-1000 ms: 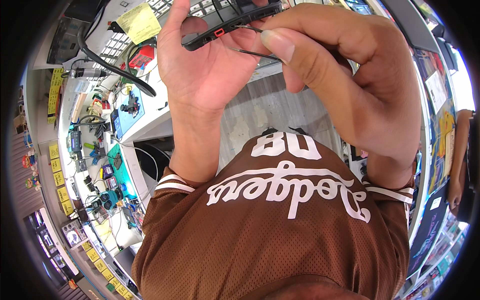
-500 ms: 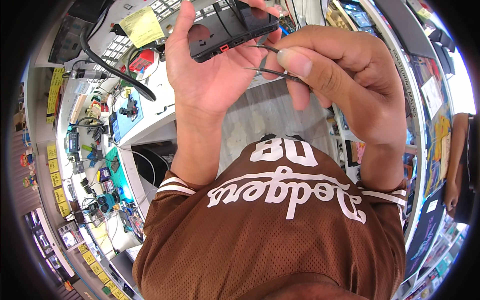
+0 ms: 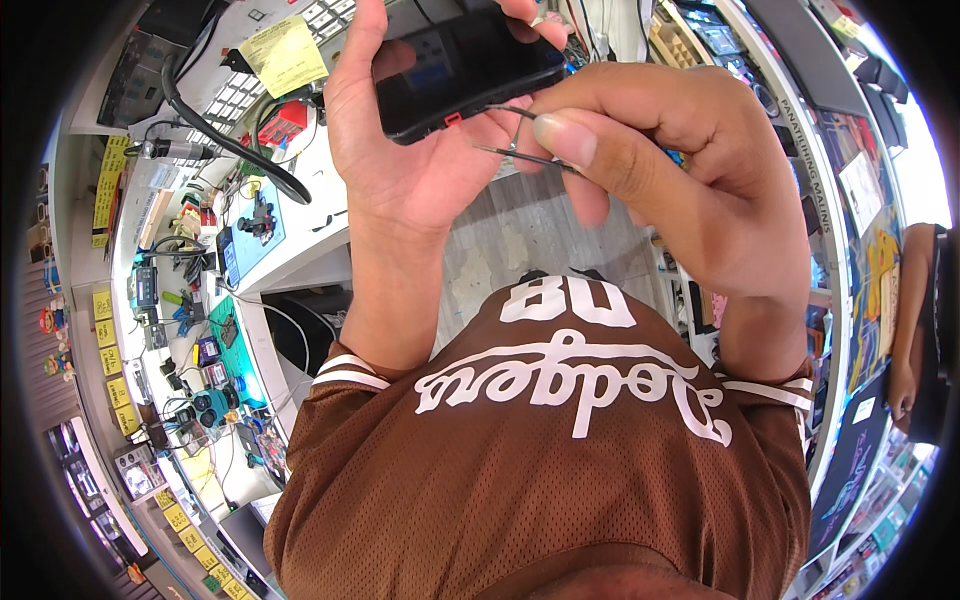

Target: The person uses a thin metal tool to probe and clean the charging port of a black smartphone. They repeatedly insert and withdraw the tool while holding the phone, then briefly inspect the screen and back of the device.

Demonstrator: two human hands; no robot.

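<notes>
A black smartphone (image 3: 465, 72) is held up at the top middle, its glossy screen showing reflections. My left hand (image 3: 395, 175) grips it with thumb and fingers at its edges, palm beneath. A small red part (image 3: 452, 119) stands out on the phone's near edge. Pinched between the thumb and fingers of my right hand (image 3: 670, 150) is a pair of dark thin-tipped tweezers (image 3: 530, 158), prongs apart. One prong reaches the phone's near edge; whether it touches is unclear. The other prong points below that edge, over my left palm.
To the left runs a white workbench (image 3: 300, 250) crowded with cables, tools and a teal mat (image 3: 238, 345). A yellow note (image 3: 283, 55) hangs near a thick black cable (image 3: 225, 140). On the right are shelves with boxes, and another person's arm (image 3: 908, 330) shows at the edge.
The phone has tilted so more of its screen faces me and its near edge sits slightly lower. My right hand with the tweezers has shifted a little left, closer to that edge.
</notes>
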